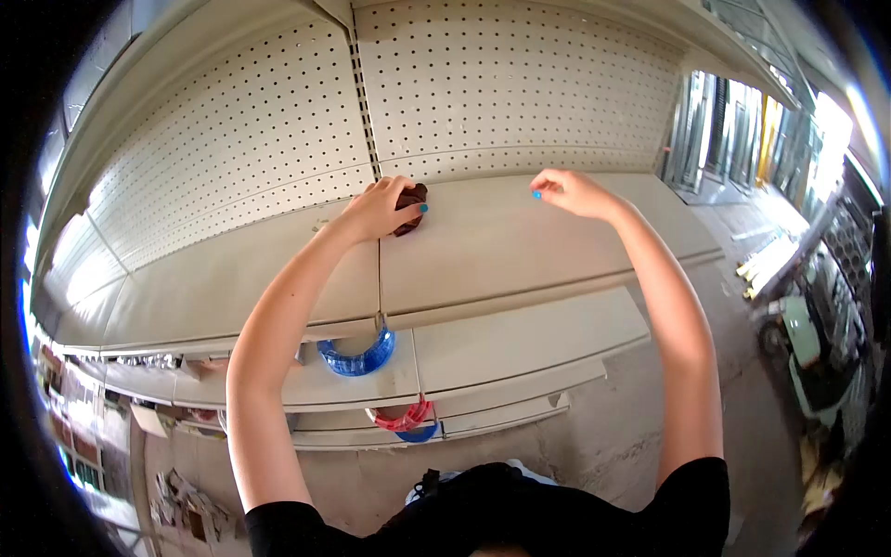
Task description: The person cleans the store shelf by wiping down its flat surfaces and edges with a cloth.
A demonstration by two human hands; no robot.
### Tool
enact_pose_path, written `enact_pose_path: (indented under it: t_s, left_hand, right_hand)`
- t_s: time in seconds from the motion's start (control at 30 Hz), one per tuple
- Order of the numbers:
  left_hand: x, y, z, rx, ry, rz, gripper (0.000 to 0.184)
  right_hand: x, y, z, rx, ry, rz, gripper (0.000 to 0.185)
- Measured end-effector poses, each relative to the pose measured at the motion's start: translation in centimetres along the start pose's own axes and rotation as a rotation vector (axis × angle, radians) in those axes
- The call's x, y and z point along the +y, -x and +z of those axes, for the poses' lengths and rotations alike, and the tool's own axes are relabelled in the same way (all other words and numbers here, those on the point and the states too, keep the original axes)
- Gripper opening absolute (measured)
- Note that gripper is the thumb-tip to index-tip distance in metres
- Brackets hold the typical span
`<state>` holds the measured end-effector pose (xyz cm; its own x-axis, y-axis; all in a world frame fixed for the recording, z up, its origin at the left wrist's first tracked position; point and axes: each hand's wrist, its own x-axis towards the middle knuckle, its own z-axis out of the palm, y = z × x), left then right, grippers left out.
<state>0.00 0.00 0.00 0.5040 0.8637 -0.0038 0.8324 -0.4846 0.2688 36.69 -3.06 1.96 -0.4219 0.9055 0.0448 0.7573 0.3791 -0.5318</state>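
My left hand is closed around a crumpled dark brown cloth, which rests against the top shelf near its back edge. The thumb, with a blue nail, lies over the front of the cloth, and the palm hides part of it. Further right, my right hand hovers over the same shelf with nothing visible in it. Its fingers are loosely bent, with a gap between them and the thumb.
Perforated back panels rise behind the shelf, joined at a slotted upright. Below, a blue coil and a red coil hang by lower shelves. Metal profiles stand at the right, above a pale green machine.
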Motion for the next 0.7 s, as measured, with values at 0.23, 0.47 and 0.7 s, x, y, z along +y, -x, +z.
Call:
enact_pose_path:
  t_s: [0.23,0.47,0.7]
  left_hand:
    - [2.4,-1.4,3.0,0.146,-0.159,-0.237,0.077]
    - [3.9,-3.5,3.0,0.143,-0.170,-0.310,0.069]
    - [10.3,-0.2,3.8,0.039,-0.205,0.029,0.072]
  right_hand:
    - [4.1,-2.1,-2.3,-0.181,0.331,-0.127,0.049]
    - [7.2,-2.5,-2.3,-0.156,0.199,-0.155,0.049]
    - [5.1,-1.8,-2.0,-0.171,0.330,-0.095,0.052]
